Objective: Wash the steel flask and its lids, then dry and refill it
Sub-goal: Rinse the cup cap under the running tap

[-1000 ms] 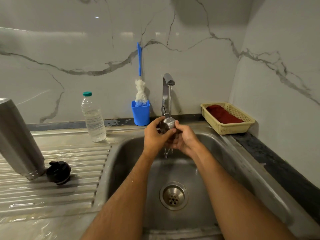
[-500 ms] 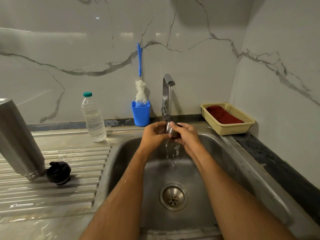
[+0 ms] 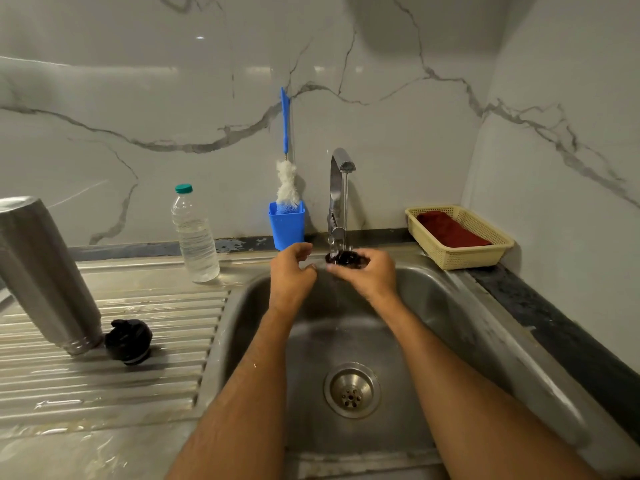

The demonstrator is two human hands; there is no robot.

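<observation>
My right hand (image 3: pixel 370 275) holds the steel lid (image 3: pixel 346 258) with its dark inside facing up, right under the running tap (image 3: pixel 341 188) over the sink (image 3: pixel 450 306). My left hand (image 3: pixel 292 271) hovers just left of the lid, fingers loosely curled, holding nothing. The steel flask (image 3: pixel 41 271) stands upside down on the ribbed drainboard (image 3: pixel 121 368) at the far left. A black inner lid (image 3: pixel 129 341) lies beside the flask's mouth.
A plastic water bottle (image 3: pixel 194 237) with a green cap stands behind the drainboard. A blue cup (image 3: pixel 286 225) holds a bottle brush (image 3: pixel 286 168) against the wall. A yellow basket (image 3: pixel 460 258) with a red cloth (image 3: pixel 450 230) sits at the right. The drain (image 3: pixel 351 389) lies in the basin's middle.
The lid has been turned from steel side out to its dark inside up under the stream. My left hand has let go of it and moved slightly left.
</observation>
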